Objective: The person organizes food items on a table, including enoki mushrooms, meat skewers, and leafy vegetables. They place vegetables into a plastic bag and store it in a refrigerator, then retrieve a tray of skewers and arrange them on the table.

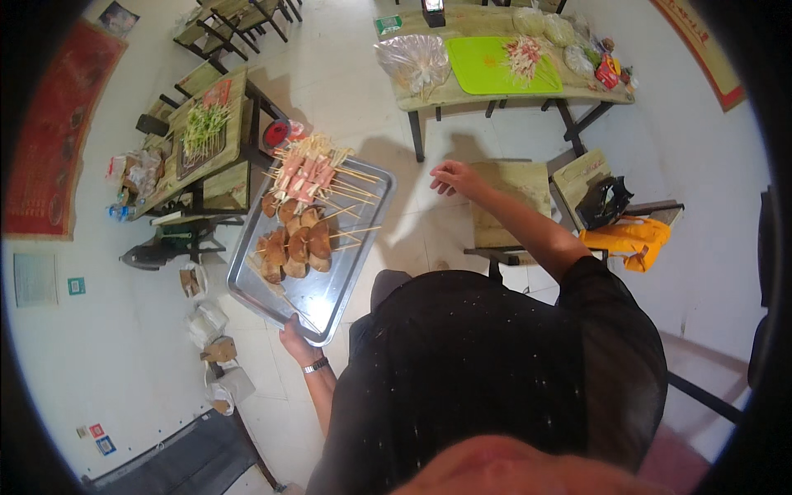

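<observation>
My left hand grips the near edge of a rectangular metal tray, with the palm and most fingers hidden beneath it. Toward the tray's far end lie skewers of pink meat slices wrapped around enoki mushrooms. Closer to me, brown half-round pieces sit on wooden sticks, and one pale skewer rests along the left side. Out to the right, my right hand hangs in the air above the floor, fingers apart and loosely curled, touching nothing.
A wooden table ahead bears a green cutting board with more meat-and-mushroom skewers and plastic bags. Left, another table holds a tray of green vegetable skewers. A wooden stool stands at right, near a yellow bag.
</observation>
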{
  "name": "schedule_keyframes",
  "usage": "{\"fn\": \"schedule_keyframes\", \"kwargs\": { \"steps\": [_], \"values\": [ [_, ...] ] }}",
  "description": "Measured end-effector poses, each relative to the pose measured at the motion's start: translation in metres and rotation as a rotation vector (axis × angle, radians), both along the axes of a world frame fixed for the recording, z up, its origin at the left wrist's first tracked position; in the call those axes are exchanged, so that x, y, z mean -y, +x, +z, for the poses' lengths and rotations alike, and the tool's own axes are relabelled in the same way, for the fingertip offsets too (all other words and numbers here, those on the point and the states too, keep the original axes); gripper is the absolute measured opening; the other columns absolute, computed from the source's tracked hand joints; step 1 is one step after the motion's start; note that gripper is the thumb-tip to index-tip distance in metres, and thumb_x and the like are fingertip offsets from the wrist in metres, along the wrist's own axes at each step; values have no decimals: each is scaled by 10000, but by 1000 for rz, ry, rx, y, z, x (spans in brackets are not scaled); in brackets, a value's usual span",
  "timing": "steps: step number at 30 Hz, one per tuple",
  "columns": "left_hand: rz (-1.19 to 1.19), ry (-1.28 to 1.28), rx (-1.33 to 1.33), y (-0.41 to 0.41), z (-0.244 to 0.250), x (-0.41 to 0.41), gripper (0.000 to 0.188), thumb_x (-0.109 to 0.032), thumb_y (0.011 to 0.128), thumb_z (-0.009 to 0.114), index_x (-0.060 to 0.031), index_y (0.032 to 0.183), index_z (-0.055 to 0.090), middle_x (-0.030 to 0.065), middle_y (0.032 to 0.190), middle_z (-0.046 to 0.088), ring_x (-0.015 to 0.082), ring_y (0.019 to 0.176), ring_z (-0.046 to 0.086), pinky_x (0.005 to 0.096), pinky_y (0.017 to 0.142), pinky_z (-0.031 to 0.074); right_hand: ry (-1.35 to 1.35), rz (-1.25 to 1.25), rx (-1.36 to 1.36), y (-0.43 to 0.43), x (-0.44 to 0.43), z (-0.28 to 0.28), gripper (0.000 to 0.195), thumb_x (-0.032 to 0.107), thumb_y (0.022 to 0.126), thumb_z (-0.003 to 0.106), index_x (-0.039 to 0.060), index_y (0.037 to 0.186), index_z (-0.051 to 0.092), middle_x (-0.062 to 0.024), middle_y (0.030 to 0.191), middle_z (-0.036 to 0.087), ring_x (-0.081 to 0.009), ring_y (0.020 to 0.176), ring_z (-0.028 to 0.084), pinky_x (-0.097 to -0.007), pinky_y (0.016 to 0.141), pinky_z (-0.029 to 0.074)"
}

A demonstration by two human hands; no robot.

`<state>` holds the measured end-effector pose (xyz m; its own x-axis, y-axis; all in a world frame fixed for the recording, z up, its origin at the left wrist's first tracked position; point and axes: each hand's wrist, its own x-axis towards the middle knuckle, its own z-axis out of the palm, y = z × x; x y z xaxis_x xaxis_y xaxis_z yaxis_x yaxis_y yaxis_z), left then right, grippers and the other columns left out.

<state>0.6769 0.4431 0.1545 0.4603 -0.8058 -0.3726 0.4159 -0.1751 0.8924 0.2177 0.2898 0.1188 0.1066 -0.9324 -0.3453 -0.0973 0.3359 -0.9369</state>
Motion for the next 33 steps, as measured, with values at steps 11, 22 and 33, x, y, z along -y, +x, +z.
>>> {"fn": "schedule_keyframes", "kwargs": {
  "steps": [11,22,33],
  "values": [
    [-155,-45,-73,7,-17,261,219,-63,737,546,80,903,542,115,862,572,217,761,573,337,711,468,79,-225,-255,-64,188,-19,256,258,880,552,53,1034,557,-44,850,632,-106,733,594,-267,609,486],
    [-240,-27,-106,-32,7,420,313,-100,757,542,110,988,535,150,969,579,248,880,577,354,809,454,97,-220,-1066,-81,322,-43,498,375,762,650,53,1128,548,-152,1091,590,-306,1008,572,-402,812,468],
    [-69,-22,-126,-89,14,441,402,-127,742,557,123,1051,498,164,1012,559,260,924,560,368,830,455,167,-157,-1041,-93,354,-105,472,424,724,634,53,1011,580,-189,927,621,-340,884,607,-441,726,488]
  ]
}}
